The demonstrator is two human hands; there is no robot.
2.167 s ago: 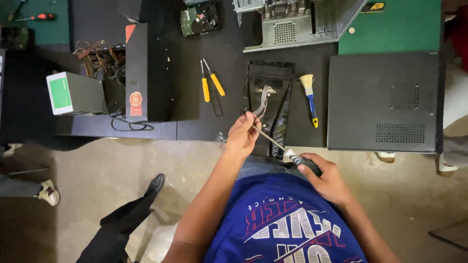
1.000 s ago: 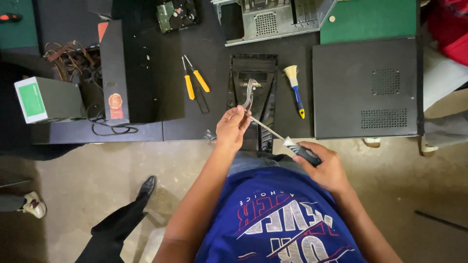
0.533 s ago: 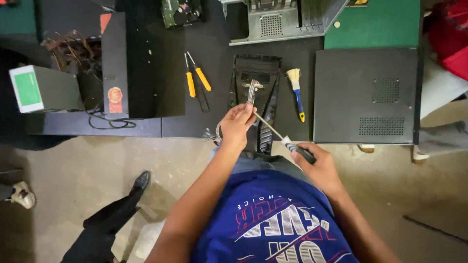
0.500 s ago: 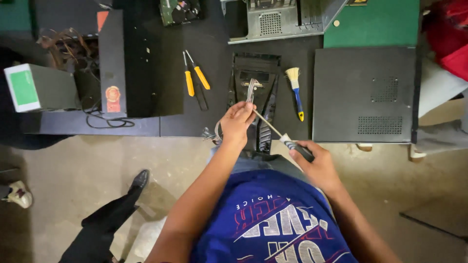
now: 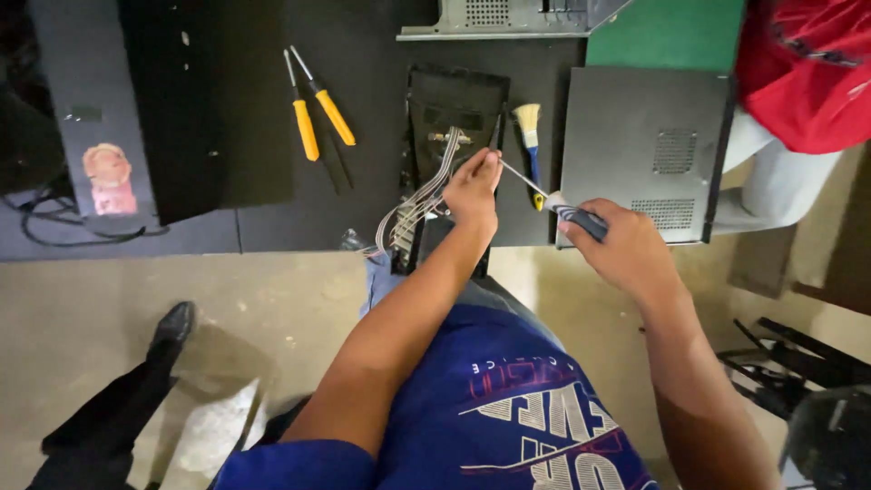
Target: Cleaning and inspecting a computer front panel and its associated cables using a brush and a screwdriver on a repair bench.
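The right hand (image 5: 626, 249) has its grip closed around the dark handle of a screwdriver (image 5: 564, 207), whose thin shaft slants up and left to the fingertips of the left hand (image 5: 474, 186). The left hand's grip is narrow, pinching at the shaft's tip over a black computer part (image 5: 451, 113) lying on the dark table (image 5: 381, 163). A bundle of grey cables (image 5: 419, 198) runs from that part down past the left hand to the table's near edge. Just right of the part lies a small brush (image 5: 528, 127) with pale bristles, and beyond it a grey metal case panel (image 5: 649, 150). Well to the left lie two yellow-handled screwdrivers (image 5: 318, 113). A person in a red top (image 5: 807, 68) stands at the far right.
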